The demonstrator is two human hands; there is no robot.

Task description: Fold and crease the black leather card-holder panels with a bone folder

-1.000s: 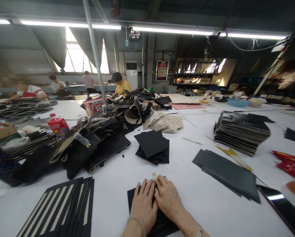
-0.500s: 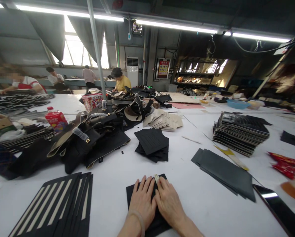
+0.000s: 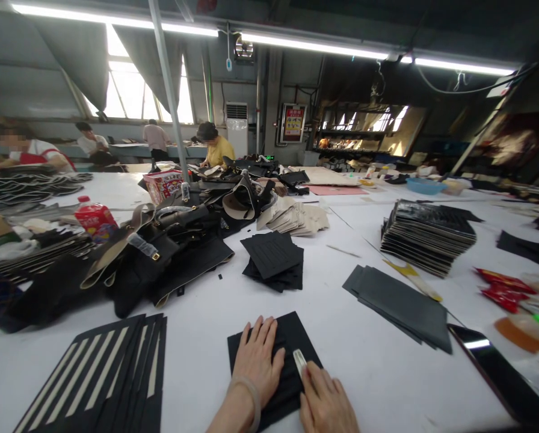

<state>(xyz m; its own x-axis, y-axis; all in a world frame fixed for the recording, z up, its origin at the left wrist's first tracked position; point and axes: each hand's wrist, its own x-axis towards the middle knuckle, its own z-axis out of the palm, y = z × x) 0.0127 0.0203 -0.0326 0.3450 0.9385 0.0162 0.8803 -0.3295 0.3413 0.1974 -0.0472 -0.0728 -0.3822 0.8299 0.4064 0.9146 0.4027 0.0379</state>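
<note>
A black sheet (image 3: 292,331) lies on the white table at the front centre, with raised folds or strips across it. Flat on its left part rests my left hand (image 3: 258,361), fingers spread, a pale band round the wrist. My right hand (image 3: 326,400) is closed round a small whitish flat tool (image 3: 299,362), whose tip touches the sheet's right part. To the left lie black pieces with pale stripes (image 3: 93,373). Beyond my hands sits a small pile of black squares (image 3: 274,258).
Black bag parts (image 3: 161,258) are heaped at the left. Dark grey sheets (image 3: 400,307), a yellow-and-clear tool (image 3: 414,279), a phone (image 3: 499,373) and a tall black stack (image 3: 427,237) lie right. A person in yellow (image 3: 219,150) works across the table.
My right hand has moved right and towards me with the whitish tool, away from my left hand. More of the black sheet shows. The view has shifted slightly.
</note>
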